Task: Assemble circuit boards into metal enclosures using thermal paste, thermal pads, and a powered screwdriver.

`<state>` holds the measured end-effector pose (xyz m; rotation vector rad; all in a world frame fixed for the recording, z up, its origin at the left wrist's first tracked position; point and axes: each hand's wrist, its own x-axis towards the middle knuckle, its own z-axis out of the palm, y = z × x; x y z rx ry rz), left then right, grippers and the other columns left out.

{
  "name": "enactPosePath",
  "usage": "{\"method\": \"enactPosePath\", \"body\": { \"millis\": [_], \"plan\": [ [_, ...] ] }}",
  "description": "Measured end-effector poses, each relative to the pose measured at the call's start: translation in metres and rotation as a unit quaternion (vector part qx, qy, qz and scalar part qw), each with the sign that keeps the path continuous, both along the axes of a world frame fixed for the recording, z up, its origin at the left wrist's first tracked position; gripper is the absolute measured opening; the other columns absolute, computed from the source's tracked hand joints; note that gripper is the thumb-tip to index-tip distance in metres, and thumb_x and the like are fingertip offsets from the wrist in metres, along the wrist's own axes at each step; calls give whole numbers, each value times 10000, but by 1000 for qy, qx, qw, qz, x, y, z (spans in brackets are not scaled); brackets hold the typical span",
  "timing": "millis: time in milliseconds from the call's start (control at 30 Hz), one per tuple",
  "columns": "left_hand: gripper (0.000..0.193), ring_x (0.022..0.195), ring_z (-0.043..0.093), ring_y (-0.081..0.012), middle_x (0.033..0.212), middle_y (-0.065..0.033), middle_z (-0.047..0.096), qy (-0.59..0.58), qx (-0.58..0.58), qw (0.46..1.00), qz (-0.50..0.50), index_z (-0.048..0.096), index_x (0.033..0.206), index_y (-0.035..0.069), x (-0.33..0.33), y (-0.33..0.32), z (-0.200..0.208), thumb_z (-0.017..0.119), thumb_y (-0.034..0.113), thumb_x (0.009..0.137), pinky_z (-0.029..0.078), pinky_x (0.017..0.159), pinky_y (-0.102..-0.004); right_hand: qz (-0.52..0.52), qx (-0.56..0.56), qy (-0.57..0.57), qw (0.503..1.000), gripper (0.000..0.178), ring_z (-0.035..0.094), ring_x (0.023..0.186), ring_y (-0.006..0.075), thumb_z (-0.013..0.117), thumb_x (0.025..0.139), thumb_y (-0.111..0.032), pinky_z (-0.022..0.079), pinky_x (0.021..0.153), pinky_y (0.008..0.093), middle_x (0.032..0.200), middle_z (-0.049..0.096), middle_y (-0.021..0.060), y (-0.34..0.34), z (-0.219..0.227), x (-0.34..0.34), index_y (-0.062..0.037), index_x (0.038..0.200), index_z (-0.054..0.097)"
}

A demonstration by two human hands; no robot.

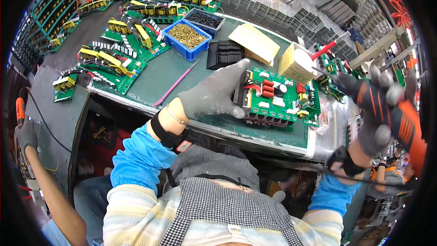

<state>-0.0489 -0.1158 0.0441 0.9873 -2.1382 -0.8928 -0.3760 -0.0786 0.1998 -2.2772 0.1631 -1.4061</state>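
Observation:
My left hand (211, 93), in a grey glove, grips the left end of a green circuit board assembly (275, 93), thumb at the near edge and fingers at the far one. The board carries red, black and yellow parts and rests on dark blocks. Raised at the right, my right hand (375, 109) is closed round an orange and black electric screwdriver (407, 123). Motion blurs both hand and tool. The screwdriver's thin bit points left, above the table and apart from the board.
Beyond the board are a blue bin (186, 38) of brass-coloured screws, a bin of black parts (205, 20), black pieces (226, 53) and a yellow box (296, 61). A pink pen-like tool (175, 83) lies left. A co-worker's gloved hand (26, 135) holds an orange tool at far left.

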Motion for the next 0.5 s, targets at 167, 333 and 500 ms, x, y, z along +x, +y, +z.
{"method": "enactPosePath", "body": {
  "millis": [167, 333, 500],
  "plan": [
    [1297, 1463, 294, -322, 1567, -246, 291, 17, 110, 993, 26, 89, 1553, -1, 19, 5, -16, 917, 273, 593, 255, 1178, -366, -352, 46, 234, 905, 429, 524, 1212, 275, 765, 796, -250, 406, 1053, 427, 1150, 595, 43, 87, -28, -57, -60, 1146, 605],
    [1225, 1409, 386, -292, 1510, -222, 393, 11, 116, 992, 57, 156, 1546, -5, 12, 9, -28, 899, 207, 597, 302, 1151, -354, -485, -81, 546, 678, 264, 554, 1033, 330, 677, 688, -126, 472, 874, 421, 1044, 588, 77, 108, -84, -119, -99, 944, 620],
    [1168, 1339, 405, -194, 1449, -104, 447, 170, 218, 961, 13, 210, 1551, 12, -3, 18, -28, 861, 55, 582, 309, 1133, -330, -497, -70, 526, 687, 222, 562, 988, 297, 629, 729, -98, 486, 835, 416, 1017, 581, 61, 109, -136, -177, -125, 949, 629]
  ]
}}
